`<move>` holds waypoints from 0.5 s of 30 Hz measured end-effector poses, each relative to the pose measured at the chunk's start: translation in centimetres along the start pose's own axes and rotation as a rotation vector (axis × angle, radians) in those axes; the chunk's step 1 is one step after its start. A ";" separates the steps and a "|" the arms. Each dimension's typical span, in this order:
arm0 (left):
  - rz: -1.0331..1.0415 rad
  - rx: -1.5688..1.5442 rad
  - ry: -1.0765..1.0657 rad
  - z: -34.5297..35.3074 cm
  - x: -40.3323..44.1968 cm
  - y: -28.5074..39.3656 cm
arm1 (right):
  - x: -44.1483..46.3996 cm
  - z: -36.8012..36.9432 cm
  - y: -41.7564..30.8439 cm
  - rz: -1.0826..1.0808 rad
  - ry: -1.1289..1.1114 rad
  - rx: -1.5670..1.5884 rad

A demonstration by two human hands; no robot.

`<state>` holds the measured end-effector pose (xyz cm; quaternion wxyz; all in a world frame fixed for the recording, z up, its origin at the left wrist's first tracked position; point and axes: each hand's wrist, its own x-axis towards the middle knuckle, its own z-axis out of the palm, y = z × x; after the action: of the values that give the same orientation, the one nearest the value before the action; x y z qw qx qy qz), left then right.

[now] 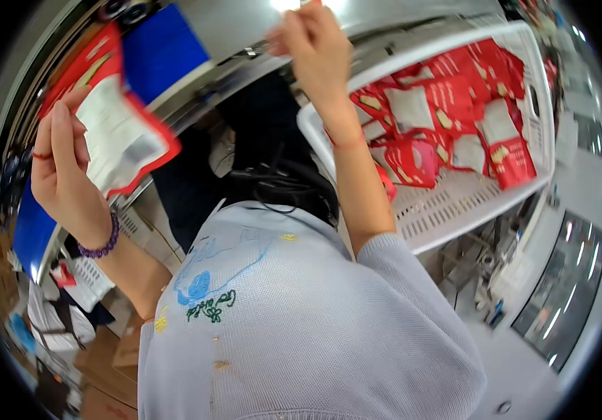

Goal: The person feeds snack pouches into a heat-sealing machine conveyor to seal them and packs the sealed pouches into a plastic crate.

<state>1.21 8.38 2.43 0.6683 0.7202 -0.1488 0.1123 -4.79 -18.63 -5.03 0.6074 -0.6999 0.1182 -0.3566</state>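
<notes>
Over the grey metal worktop's near edge, your left hand [70, 168] pinches a flat red-and-white plastic pouch [113, 126]; keep it uncreased. Your right hand [315, 56] curls, its hold too blurred to tell.

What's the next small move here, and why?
I'd probably bring the right hand over to steady the packet: only the left hand seems to hold it, near one side, its opposite edge looks unsupported, and the right hand is well away from it.

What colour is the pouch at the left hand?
The pouch is mainly red and white, seen best in the head view.
</notes>
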 end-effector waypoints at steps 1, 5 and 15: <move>0.027 0.015 -0.063 1.4 -0.3 0.8 | -1.8 -4.3 1.9 -0.109 0.157 -0.382; -0.011 0.082 -0.324 5.0 -1.1 1.8 | -13.1 -16.9 0.4 -0.141 0.403 -1.012; 0.116 0.127 -0.847 10.5 -4.3 -0.3 | -16.8 -27.0 2.5 -0.110 -0.073 -1.449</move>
<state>-3.06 -1.80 -0.27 0.4950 0.7328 -0.4430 -0.1471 -33.54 -29.85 -13.13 -0.0240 -0.9428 0.2689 -0.1954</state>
